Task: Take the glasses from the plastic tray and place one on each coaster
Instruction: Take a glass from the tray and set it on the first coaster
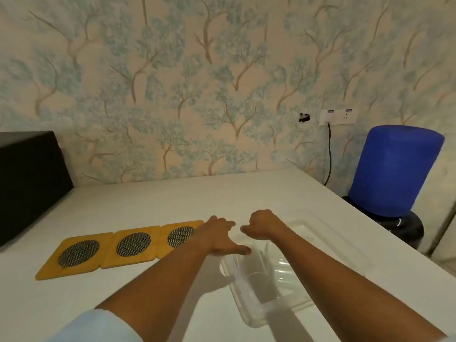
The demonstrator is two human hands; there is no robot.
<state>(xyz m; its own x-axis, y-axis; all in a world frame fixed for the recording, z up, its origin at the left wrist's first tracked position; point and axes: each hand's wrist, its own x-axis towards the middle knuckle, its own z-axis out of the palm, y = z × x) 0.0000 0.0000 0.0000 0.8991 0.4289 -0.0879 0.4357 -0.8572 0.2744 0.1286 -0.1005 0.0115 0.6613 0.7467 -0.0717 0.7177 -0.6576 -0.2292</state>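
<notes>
Three yellow coasters with dark mesh rounds lie in a row on the white table: the left coaster (74, 254), the middle coaster (133, 245), and the right coaster (179, 236), partly covered by my left hand. A clear plastic tray (249, 314) sits to their right. A clear glass (256, 272) shows faintly inside it; other glasses are too transparent and blurred to make out. My left hand (219, 236) hovers at the tray's left edge, fingers spread, thumb pointing right, holding nothing. My right hand (264, 225) hangs over the tray's far part with its fingers curled under and hidden.
A black box (29, 183) stands at the table's back left. Off the right edge, a blue water jug (394, 174) sits on a dispenser. A wall socket (338, 117) with a black cable is behind it. Patterned wallpaper backs the table.
</notes>
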